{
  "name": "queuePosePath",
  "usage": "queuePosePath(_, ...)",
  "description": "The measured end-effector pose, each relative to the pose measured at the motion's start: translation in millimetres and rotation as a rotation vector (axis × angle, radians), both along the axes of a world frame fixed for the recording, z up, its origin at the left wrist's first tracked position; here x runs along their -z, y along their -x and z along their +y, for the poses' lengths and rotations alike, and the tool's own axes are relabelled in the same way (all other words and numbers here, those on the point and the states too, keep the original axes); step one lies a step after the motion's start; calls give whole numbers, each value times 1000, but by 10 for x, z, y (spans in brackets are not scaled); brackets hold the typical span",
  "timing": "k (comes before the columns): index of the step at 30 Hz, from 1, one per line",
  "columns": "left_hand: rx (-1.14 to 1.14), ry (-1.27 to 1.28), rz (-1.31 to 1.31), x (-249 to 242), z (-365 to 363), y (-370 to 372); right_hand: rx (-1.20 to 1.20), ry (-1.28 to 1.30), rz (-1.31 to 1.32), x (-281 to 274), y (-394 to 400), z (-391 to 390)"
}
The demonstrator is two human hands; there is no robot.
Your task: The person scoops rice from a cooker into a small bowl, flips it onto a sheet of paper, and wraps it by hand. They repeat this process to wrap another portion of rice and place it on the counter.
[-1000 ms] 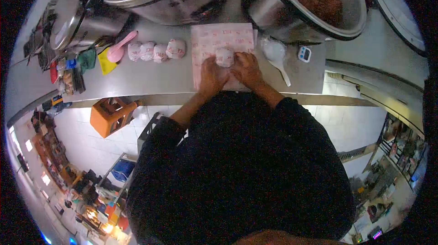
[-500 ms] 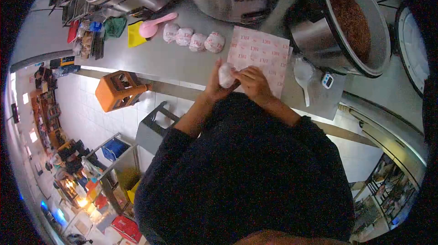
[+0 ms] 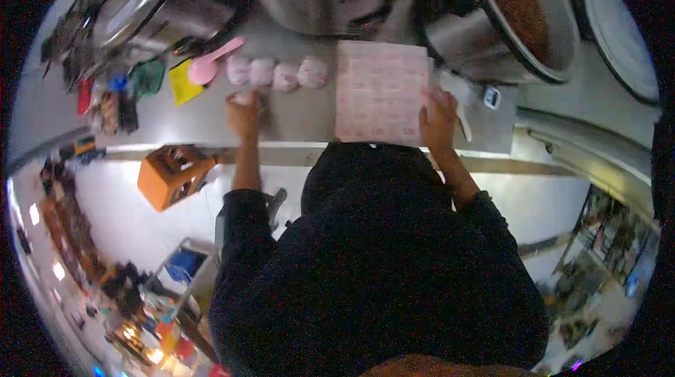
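Note:
My left hand (image 3: pixel 243 118) is at the counter's front left, its fingers closed round a small paper-wrapped ball (image 3: pixel 244 98). Just beyond it, several similar wrapped balls (image 3: pixel 285 76) stand in a row, white with red print. A stack of printed wrapping paper (image 3: pixel 380 92) lies flat in the middle. At its right edge is my right hand (image 3: pixel 439 120), blurred, with fingers stretched out and apart and no held thing visible. Close beside that hand, a white paddle (image 3: pixel 464 122) lies on the counter, its wider end partly hidden.
A large steel pot (image 3: pixel 323 4) stands at the back; an open cooker (image 3: pixel 524 18) with brown grains is at the right. A pink spoon (image 3: pixel 204 69), yellow cloth (image 3: pixel 183 82) and small digital timer (image 3: pixel 492 98) lie on the counter. An orange stool (image 3: pixel 169 177) stands below.
My hands have parted: the left carried the wrapped ball left toward the row, and the right moved to the paper's right edge. The view has shifted too.

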State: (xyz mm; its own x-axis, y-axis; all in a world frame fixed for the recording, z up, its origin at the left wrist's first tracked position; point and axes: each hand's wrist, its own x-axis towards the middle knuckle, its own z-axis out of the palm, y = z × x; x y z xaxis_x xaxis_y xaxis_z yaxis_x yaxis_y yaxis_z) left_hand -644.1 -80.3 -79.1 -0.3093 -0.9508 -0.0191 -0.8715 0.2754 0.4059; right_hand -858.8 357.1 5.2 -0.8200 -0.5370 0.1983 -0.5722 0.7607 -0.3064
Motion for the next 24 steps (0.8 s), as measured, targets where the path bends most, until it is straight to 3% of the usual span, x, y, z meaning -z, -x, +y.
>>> queuePosePath(2,126,39,-145,-79,-197,53,130,52,90,13,221,452)
queuePosePath(4,-19,474,-165,-325,-104,286,159,112,121,130,465,713)
queuePosePath(7,16,600,56,-535,-107,438,56,129,115,162,667,717)
queuePosePath(10,439,161,370,-522,390,760,28,63,54,659,853,831)
queuePosePath(12,800,-469,481,-709,1114,1028,169,422,-237,151,665,542)
queuePosePath(14,801,-1186,825,-946,1853,1323,192,592,-533,-242,489,445)
queuePosePath(17,662,-1670,835,-1320,2387,1445,-22,707,-589,-618,335,514)
queuePosePath(20,686,-1670,700,-1319,2525,1520,186,50,-103,150,387,1209)
queuePosePath(21,693,-1639,629,-1192,2484,1509,224,-80,-226,427,372,1450)
queuePosePath(22,696,-1607,559,-1133,2493,1499,109,-79,-231,712,414,1649)
queuePosePath(23,678,-1465,470,-1395,2549,1513,-8,-82,-238,967,445,1832)
queuePosePath(24,626,-1507,533,-1243,2509,1442,-130,-85,-244,1085,510,1945)
